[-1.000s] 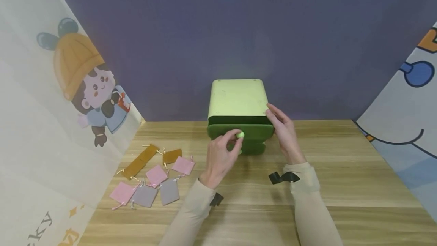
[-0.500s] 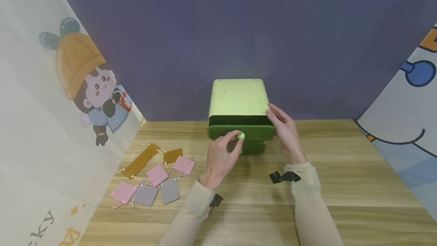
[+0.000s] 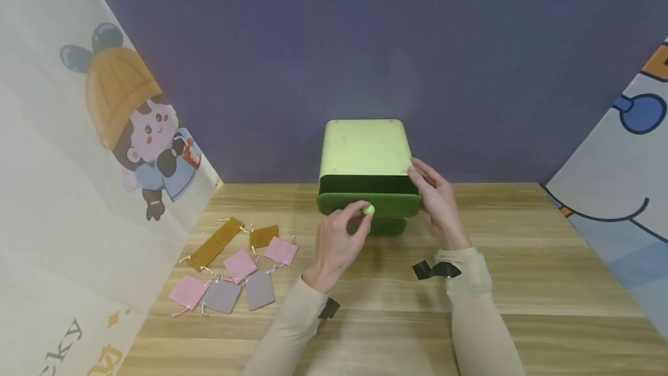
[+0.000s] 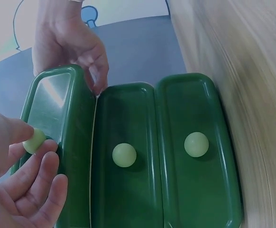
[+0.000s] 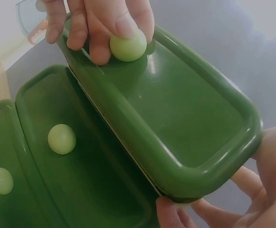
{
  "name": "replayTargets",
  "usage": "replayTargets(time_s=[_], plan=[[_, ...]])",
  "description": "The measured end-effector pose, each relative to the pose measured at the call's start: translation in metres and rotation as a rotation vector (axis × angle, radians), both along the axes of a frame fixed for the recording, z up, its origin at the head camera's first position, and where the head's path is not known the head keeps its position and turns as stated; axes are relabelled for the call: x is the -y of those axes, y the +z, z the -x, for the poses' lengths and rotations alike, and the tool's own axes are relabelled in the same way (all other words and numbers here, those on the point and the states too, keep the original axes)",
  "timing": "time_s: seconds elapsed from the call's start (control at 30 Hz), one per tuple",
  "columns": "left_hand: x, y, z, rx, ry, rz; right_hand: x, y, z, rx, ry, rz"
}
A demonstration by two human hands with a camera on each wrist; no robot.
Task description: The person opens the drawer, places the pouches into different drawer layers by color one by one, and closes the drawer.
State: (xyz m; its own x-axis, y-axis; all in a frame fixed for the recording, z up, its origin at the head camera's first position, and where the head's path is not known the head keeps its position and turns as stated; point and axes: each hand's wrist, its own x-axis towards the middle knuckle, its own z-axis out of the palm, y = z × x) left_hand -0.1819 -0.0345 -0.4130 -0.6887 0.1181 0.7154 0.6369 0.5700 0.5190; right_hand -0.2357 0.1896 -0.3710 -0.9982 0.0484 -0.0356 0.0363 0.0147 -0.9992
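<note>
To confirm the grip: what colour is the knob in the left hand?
Light yellow-green; the knob shows best in the right wrist view.

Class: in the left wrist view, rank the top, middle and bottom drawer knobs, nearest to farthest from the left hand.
1. Top knob, pinched by the left hand.
2. Middle knob, to its right.
3. Bottom knob, farther right.

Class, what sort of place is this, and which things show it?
Probably a small staged booth for tabletop work: a wood-grain table set against a plain dark wall, with cartoon-printed panels on either side.
</note>
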Motion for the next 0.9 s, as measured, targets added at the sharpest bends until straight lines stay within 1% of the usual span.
replayTargets(time_s=[0.17, 0.33, 0.5, 0.73, 0.9], plan=[[-0.0002, 0.0009, -0.0016, 0.007, -0.009, -0.007, -0.0021, -0.0012, -0.0016, -0.015, 0.023, -0.039], [0.0007, -0.0001, -0.0018, 0.003, -0.001, 0.005, -0.0037, -0.0044, -0.0019, -0.046, 0.049, -0.093], [0.0014, -0.0001, -0.0019, -0.011, 0.002, 0.014, -0.0051, -0.0063, 0.0000, -0.059, 0.054, -0.081], [0.0026, -0.0005, -0.0043, -0.037, -0.008, 0.028, -0.0052, -0.0063, 0.0013, -0.040, 0.016, -0.044], [0.0034, -0.0001, -0.0069, -0.030, -0.013, 0.025, -0.0049, -0.0069, 0.0012, -0.031, 0.020, -0.045]])
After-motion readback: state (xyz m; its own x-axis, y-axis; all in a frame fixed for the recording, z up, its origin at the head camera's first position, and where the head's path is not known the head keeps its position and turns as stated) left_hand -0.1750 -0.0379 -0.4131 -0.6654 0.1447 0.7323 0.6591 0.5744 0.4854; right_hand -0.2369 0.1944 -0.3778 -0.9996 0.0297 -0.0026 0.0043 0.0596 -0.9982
